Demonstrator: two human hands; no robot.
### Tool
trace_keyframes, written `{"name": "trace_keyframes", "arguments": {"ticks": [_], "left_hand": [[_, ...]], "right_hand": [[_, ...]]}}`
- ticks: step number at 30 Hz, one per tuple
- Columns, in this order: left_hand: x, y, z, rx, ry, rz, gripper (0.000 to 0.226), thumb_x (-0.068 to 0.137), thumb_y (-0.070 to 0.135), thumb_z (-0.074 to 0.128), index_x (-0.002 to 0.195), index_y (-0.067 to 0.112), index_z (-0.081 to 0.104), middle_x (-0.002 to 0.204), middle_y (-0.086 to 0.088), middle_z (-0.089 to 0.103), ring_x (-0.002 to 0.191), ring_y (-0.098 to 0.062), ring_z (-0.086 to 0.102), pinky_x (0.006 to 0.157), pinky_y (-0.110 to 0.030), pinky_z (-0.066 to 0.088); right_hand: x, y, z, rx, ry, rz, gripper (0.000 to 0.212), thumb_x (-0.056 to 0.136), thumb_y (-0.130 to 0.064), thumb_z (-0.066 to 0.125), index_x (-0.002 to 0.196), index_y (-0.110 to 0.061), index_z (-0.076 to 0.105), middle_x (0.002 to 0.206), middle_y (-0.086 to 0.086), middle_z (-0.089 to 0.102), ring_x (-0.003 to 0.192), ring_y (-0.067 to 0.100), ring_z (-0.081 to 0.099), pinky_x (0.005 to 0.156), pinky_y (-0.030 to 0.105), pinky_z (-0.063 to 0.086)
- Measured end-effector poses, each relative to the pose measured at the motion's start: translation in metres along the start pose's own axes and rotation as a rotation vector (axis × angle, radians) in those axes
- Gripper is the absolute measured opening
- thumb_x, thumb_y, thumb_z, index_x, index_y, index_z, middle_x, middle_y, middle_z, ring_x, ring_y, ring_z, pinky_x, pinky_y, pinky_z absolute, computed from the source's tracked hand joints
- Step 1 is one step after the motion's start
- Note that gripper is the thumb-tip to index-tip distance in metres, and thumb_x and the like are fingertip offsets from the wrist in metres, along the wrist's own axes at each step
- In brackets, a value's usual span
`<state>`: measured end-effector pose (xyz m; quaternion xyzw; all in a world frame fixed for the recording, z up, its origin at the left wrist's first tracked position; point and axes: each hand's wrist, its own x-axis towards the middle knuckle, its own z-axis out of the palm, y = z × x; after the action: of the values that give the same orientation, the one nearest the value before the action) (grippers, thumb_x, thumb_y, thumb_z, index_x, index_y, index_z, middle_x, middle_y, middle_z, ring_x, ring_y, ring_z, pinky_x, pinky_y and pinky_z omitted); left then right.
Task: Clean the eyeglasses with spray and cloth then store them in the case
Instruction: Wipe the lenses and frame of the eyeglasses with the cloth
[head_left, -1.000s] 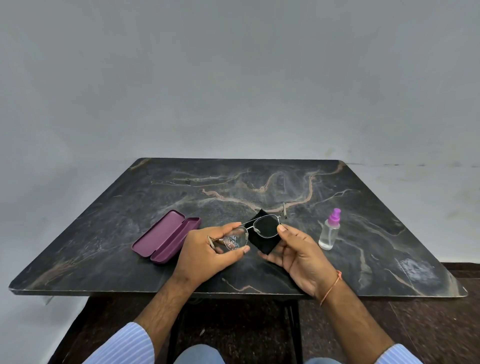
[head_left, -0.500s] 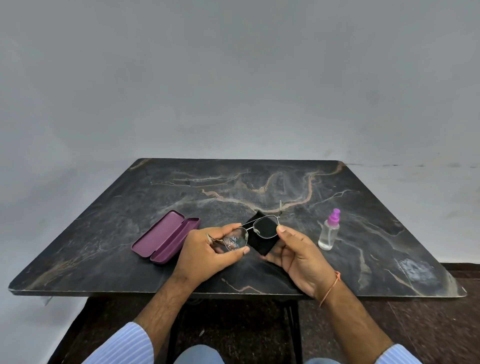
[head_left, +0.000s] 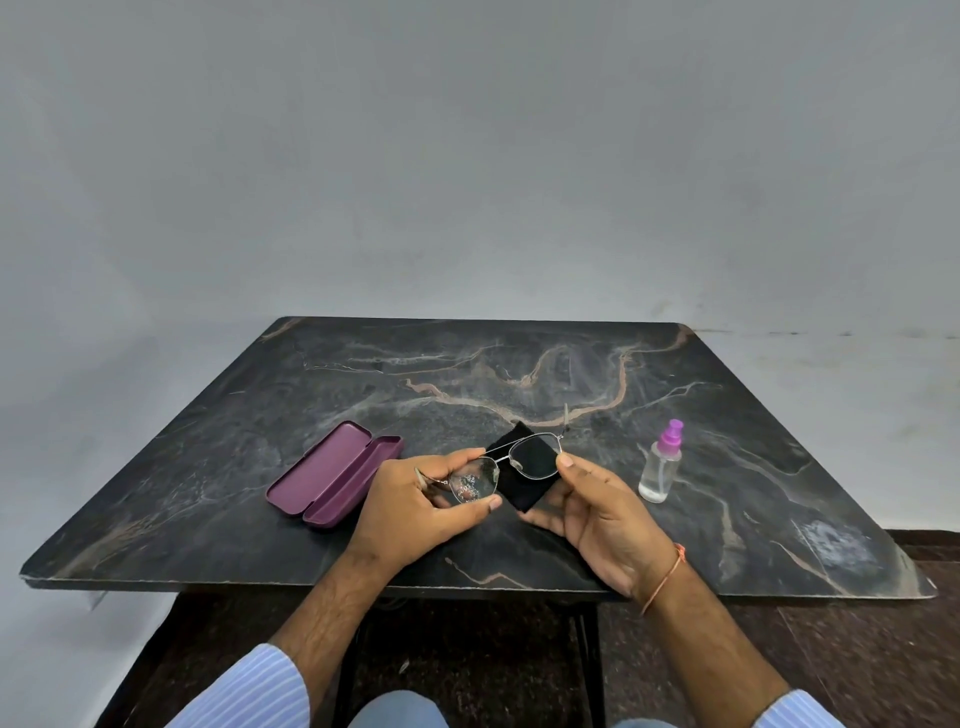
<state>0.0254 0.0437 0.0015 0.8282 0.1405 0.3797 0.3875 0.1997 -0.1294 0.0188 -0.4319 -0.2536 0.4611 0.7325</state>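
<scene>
Thin metal-framed eyeglasses (head_left: 511, 457) are held above the table's front middle. My left hand (head_left: 415, 512) pinches the left lens, which carries spray droplets, between thumb and fingers. My right hand (head_left: 597, 514) holds a black cloth (head_left: 522, 491) under the right lens, with its thumb tip at the frame's right edge. One temple arm sticks up behind the right lens. A purple glasses case (head_left: 332, 475) lies open to the left of my left hand. To the right of my right hand a small clear spray bottle (head_left: 660, 465) with a pink nozzle stands upright.
A dark marble table (head_left: 519, 374) carries everything; its front edge runs just below my wrists. A grey wall stands behind it. Dark floor and a table leg show below, between my striped sleeves.
Almost nothing has moved. The glasses and both hands keep their places, with only a slight shift of the fingers on the frame.
</scene>
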Motion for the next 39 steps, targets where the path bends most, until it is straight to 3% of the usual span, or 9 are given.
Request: {"name": "trace_keyframes", "arguments": {"ticks": [6, 11, 15, 18, 22, 26, 31, 36, 39], "left_hand": [[0.0, 0.003, 0.001, 0.027, 0.08, 0.023, 0.056, 0.077, 0.046, 0.093, 0.131, 0.044, 0.076, 0.118, 0.029, 0.081, 0.058, -0.01, 0.075, 0.064, -0.039, 0.069], [0.0, 0.0, 0.003, 0.068, 0.083, 0.051, 0.058, 0.079, 0.03, 0.101, 0.132, 0.03, 0.08, 0.118, 0.028, 0.081, 0.057, -0.016, 0.075, 0.064, -0.038, 0.068], [0.0, 0.002, 0.003, 0.081, 0.061, 0.061, 0.057, 0.078, 0.027, 0.101, 0.132, 0.025, 0.081, 0.117, 0.025, 0.082, 0.062, -0.001, 0.075, 0.072, -0.029, 0.068], [0.0, 0.003, 0.002, 0.09, 0.052, 0.054, 0.057, 0.078, 0.029, 0.101, 0.132, 0.029, 0.081, 0.115, 0.025, 0.082, 0.06, -0.002, 0.073, 0.068, -0.024, 0.065], [0.001, 0.003, 0.001, 0.051, 0.063, 0.038, 0.059, 0.077, 0.037, 0.102, 0.131, 0.035, 0.08, 0.113, 0.024, 0.083, 0.088, 0.004, 0.08, 0.077, -0.027, 0.067], [0.004, 0.001, 0.001, 0.061, 0.067, 0.134, 0.061, 0.078, 0.047, 0.097, 0.134, 0.03, 0.08, 0.146, 0.025, 0.07, 0.126, 0.0, 0.072, 0.094, -0.029, 0.065], [0.006, -0.005, -0.001, 0.038, 0.067, 0.147, 0.061, 0.078, 0.05, 0.099, 0.134, 0.034, 0.079, 0.159, 0.022, 0.059, 0.118, -0.012, 0.074, 0.079, -0.021, 0.063], [0.007, -0.005, 0.0, 0.001, 0.047, 0.16, 0.062, 0.077, 0.045, 0.1, 0.134, 0.031, 0.08, 0.155, 0.022, 0.063, 0.13, -0.011, 0.07, 0.089, -0.02, 0.062], [0.006, -0.001, -0.001, 0.043, 0.068, 0.185, 0.063, 0.077, 0.044, 0.098, 0.136, 0.03, 0.079, 0.151, 0.025, 0.067, 0.133, -0.006, 0.068, 0.101, -0.018, 0.056]], "right_hand": [[0.003, 0.004, 0.004, -0.022, 0.154, -0.07, 0.036, 0.094, -0.023, 0.073, 0.113, 0.006, 0.078, 0.118, 0.031, 0.076, 0.112, 0.043, 0.076, 0.081, 0.04, 0.066], [0.006, 0.007, 0.006, 0.035, 0.261, -0.138, 0.028, 0.087, -0.012, 0.078, 0.11, 0.005, 0.077, 0.116, 0.03, 0.077, 0.109, 0.043, 0.077, 0.079, 0.041, 0.067], [0.005, 0.003, 0.0, 0.083, 0.153, -0.09, 0.024, 0.093, -0.01, 0.072, 0.114, -0.002, 0.08, 0.127, 0.028, 0.074, 0.115, 0.038, 0.076, 0.088, 0.045, 0.066], [0.004, 0.001, -0.001, 0.036, 0.069, -0.022, 0.035, 0.1, -0.018, 0.065, 0.129, -0.001, 0.073, 0.135, 0.029, 0.07, 0.124, 0.038, 0.071, 0.105, 0.056, 0.058], [0.003, 0.002, -0.001, -0.014, 0.062, 0.021, 0.045, 0.105, -0.03, 0.057, 0.137, 0.0, 0.067, 0.139, 0.029, 0.067, 0.133, 0.044, 0.064, 0.115, 0.064, 0.044], [-0.001, 0.001, 0.008, -0.051, 0.014, 0.044, 0.047, 0.106, -0.041, 0.054, 0.133, -0.007, 0.073, 0.138, 0.026, 0.069, 0.132, 0.04, 0.065, 0.103, 0.047, 0.058], [-0.002, 0.006, 0.014, -0.097, -0.042, 0.041, 0.055, 0.101, -0.034, 0.065, 0.142, 0.002, 0.062, 0.141, 0.035, 0.062, 0.127, 0.041, 0.062, 0.108, 0.051, 0.054], [0.0, 0.009, 0.022, -0.148, -0.077, 0.062, 0.045, 0.106, -0.021, 0.061, 0.144, 0.003, 0.06, 0.144, 0.04, 0.057, 0.127, 0.045, 0.054, 0.119, 0.064, 0.04], [0.003, 0.012, 0.03, -0.112, -0.093, 0.081, 0.047, 0.1, -0.024, 0.069, 0.133, 0.009, 0.061, 0.124, 0.04, 0.06, 0.122, 0.044, 0.052, 0.118, 0.065, 0.039]]}}
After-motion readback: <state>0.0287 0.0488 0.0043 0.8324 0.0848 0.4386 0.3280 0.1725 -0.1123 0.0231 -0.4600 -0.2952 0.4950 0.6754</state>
